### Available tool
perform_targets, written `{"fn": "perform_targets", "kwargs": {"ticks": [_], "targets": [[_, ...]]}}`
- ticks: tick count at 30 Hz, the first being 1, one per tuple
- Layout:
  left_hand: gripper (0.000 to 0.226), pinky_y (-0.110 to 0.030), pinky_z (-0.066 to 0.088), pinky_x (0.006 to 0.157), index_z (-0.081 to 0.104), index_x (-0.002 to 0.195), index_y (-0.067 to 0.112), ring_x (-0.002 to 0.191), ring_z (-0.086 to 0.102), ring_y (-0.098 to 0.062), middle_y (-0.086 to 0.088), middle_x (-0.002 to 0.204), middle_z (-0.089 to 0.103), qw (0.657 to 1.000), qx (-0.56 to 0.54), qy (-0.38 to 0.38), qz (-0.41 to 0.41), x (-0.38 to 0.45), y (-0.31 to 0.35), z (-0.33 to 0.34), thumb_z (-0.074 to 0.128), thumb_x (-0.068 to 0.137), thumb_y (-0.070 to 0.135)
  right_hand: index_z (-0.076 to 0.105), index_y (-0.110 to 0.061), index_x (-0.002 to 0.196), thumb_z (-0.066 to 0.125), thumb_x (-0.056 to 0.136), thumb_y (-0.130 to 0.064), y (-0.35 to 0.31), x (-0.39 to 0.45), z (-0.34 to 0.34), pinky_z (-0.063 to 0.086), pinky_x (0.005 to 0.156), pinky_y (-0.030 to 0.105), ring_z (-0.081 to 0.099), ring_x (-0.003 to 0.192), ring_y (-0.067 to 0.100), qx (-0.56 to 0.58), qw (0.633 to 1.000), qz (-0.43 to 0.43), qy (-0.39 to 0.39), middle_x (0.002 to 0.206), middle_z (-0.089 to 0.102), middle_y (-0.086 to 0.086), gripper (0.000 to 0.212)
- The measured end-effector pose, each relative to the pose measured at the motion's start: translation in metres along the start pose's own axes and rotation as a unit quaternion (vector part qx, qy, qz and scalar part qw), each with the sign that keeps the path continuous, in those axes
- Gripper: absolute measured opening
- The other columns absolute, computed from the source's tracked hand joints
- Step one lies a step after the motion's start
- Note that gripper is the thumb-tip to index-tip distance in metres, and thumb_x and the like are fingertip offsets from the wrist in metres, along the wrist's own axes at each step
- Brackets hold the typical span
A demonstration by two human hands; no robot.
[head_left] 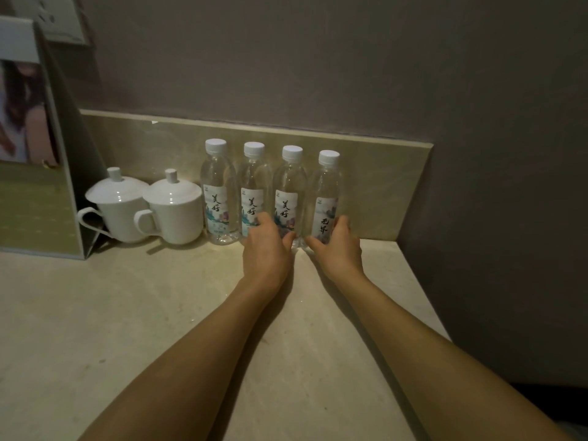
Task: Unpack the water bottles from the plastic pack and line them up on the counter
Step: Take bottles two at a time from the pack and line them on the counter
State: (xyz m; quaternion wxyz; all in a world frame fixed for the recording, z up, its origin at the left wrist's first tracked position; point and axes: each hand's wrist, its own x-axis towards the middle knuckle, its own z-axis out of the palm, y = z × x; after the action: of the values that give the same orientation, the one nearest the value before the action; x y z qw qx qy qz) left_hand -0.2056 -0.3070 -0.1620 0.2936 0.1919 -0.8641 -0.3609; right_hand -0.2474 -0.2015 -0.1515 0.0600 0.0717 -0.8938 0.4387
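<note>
We see four water bottles upright in a row against the backsplash (381, 173), white caps on, sides touching or nearly so. Taking the backsplash as reference: first bottle (219, 192) sits at the left of the row, then second bottle (254, 186), third bottle (290, 189), and fourth bottle (327, 198) nearest the backsplash's right end.

Left hand (267, 249) is wrapped around the base of the third bottle — fingers curled round its left side between it and the second bottle, thumb on the right. Right hand (339, 246) grips the base of the fourth bottle, fingers round its right side, thumb at its left foot. The two thumbs nearly meet in front of the gap.

All four stand on the counter (159, 313) (pale stone, same tone as the backsplash).

Left of the row, also along the backsplash: two white lidded cups (171, 211) — handles facing left — then a standing card holder (35, 186).
</note>
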Motion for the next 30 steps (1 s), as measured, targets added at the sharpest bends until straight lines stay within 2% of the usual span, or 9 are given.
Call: {"fn": "perform_targets", "kwargs": {"ticks": [6, 14, 22, 30], "targets": [[0.036, -0.041, 0.053, 0.084, 0.047, 0.115, 0.006, 0.108, 0.063, -0.033, -0.016, 0.115, 0.066, 1.000, 0.006, 0.000, 0.006, 0.001, 0.000, 0.001, 0.068, 0.092, 0.025, 0.038, -0.016, 0.118, 0.070, 0.086, -0.031, -0.001, 0.003, 0.004, 0.054, 0.087, 0.051, 0.059, 0.113, 0.030, -0.011, 1.000, -0.002, 0.013, 0.126, 0.055, 0.010, 0.047], [0.039, -0.042, 0.055, 0.085, 0.048, 0.118, 0.005, 0.109, 0.064, -0.033, -0.017, 0.116, 0.066, 1.000, 0.014, -0.007, 0.012, 0.002, 0.000, 0.000, 0.068, 0.091, 0.025, 0.038, -0.015, 0.115, 0.069, 0.087, -0.031, 0.001, 0.004, 0.005, 0.054, 0.084, 0.046, 0.059, 0.110, 0.030, -0.022, 0.999, -0.010, 0.030, 0.124, 0.055, 0.010, 0.044], [0.038, -0.045, 0.054, 0.083, 0.049, 0.114, 0.004, 0.107, 0.064, -0.035, -0.018, 0.113, 0.066, 1.000, 0.013, -0.010, 0.021, 0.003, -0.002, -0.002, 0.069, 0.091, 0.025, 0.038, -0.017, 0.118, 0.070, 0.085, -0.034, -0.002, 0.003, 0.011, 0.053, 0.078, 0.047, 0.060, 0.108, 0.030, -0.035, 0.998, 0.009, 0.058, 0.121, 0.055, 0.009, 0.049], [0.037, -0.046, 0.055, 0.086, 0.050, 0.114, 0.005, 0.108, 0.064, -0.034, -0.018, 0.115, 0.066, 0.999, 0.012, -0.016, 0.026, 0.004, -0.003, -0.002, 0.069, 0.091, 0.026, 0.037, -0.016, 0.120, 0.070, 0.085, -0.034, -0.003, 0.003, 0.013, 0.054, 0.081, 0.047, 0.059, 0.109, 0.031, -0.036, 0.997, 0.009, 0.061, 0.123, 0.055, 0.010, 0.051]]}}
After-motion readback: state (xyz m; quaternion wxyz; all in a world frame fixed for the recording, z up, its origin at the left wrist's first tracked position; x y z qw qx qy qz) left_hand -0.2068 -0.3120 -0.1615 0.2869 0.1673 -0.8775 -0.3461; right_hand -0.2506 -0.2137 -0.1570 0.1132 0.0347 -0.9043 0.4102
